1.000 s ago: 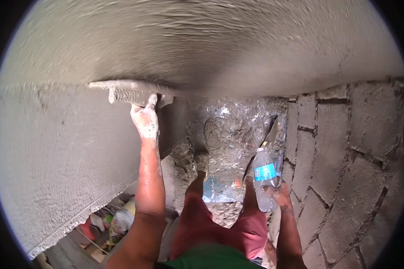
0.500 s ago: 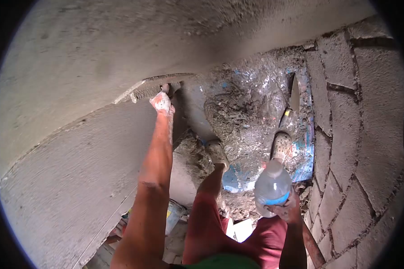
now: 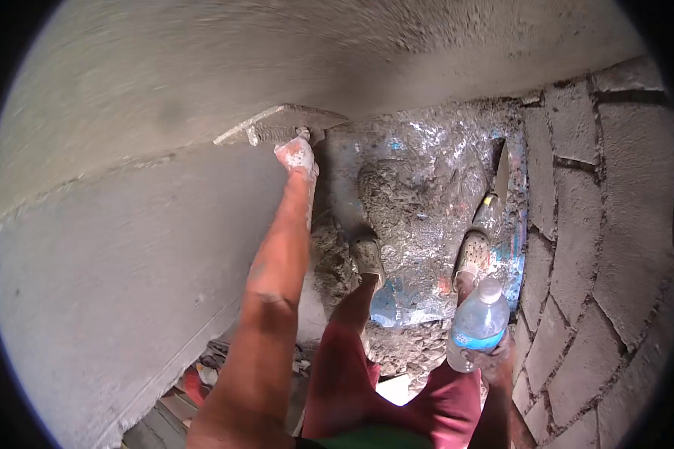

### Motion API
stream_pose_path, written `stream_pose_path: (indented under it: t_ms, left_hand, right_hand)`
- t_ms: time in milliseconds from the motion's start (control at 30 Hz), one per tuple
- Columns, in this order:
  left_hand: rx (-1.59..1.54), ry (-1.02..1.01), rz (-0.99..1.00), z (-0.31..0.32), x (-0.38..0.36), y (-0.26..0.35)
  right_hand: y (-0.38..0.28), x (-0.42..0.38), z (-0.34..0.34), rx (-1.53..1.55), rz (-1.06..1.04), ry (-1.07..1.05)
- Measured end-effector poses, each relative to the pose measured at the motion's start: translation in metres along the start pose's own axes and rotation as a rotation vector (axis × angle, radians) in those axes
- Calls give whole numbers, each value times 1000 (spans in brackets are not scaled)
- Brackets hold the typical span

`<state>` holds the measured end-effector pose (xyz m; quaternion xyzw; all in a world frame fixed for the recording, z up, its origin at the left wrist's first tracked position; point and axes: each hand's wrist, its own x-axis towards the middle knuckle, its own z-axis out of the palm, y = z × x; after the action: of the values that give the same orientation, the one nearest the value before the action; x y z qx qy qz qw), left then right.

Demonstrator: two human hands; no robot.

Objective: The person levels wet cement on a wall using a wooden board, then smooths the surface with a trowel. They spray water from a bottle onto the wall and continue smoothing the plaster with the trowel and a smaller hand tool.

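My left hand point(image 3: 296, 155), smeared with pale plaster, is closed around the handle of a plastering float point(image 3: 307, 116). The float's plate rests along the plastered wall point(image 3: 150, 97), at the line where the smoother lower band begins. My right hand point(image 3: 496, 361) grips a clear plastic water bottle point(image 3: 481, 322) with a blue label and a white cap. The bottle is held upright near my right thigh. Part of the right hand is hidden behind the bottle.
A mortar-smeared sheet point(image 3: 419, 217) lies under my feet in perforated clogs point(image 3: 473, 253). A pointed trowel point(image 3: 500, 176) rests near its right edge. A bare block wall point(image 3: 599, 224) stands at the right. Rubble point(image 3: 191, 385) is at the lower left.
My left hand and the float have shifted to the right and slightly up in view. The bottle in my right hand has moved right and a little down. The view has shifted slightly.
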<state>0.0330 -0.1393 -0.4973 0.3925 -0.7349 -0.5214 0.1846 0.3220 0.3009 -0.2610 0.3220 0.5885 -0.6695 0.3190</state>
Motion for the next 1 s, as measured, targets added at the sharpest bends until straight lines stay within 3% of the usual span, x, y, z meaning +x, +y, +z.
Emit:
stream_pose_path:
  t_ms: [67,100,167,267,300,367,433,533,600,633,667,700,767,900,1000]
  left_hand:
    - [-88,26,-99,-27,-27,102]
    - [-102,-1,-13,-44,-30,133]
    - [-137,2,-15,-85,-27,195]
    - [40,85,121,-134,-80,367]
    - [-70,-64,124,-153,-89,403]
    - [-104,-163,293,-180,-82,444]
    - [-113,-110,239,-180,-81,453]
    - [-135,-160,150,-152,-83,398]
    - [20,-31,100,-121,-66,315]
    - [190,-111,55,-122,-25,236]
    - [-56,-108,-35,-91,-26,192]
    - [93,-145,-98,-72,-37,174]
    - [-62,46,-281,-26,-15,86]
    - [-18,13,-429,13,4,-10]
    - [12,83,-375,37,6,-53]
  right_hand:
    - [-22,-10,8,2,-53,-9]
    - [-33,-13,7,-137,-89,-37]
    - [-59,-26,10,-116,-131,-69]
    - [-89,-49,8,-26,-163,-125]
    - [-94,-54,5,-3,-183,-154]
    - [-113,-63,4,118,-156,-200]
    - [-98,-58,-13,79,-192,-163]
    - [-80,-47,-19,138,-175,-105]
    - [-60,-32,-34,2,-129,-31]
    - [-50,-28,-40,-97,-146,4]
    - [-44,-24,-42,-101,-128,7]
    - [-39,-21,-44,-66,-89,0]
    - [-13,-11,-51,-102,-90,-9]
    - [12,4,-48,-58,2,62]
    - [15,20,-35,-128,-23,27]
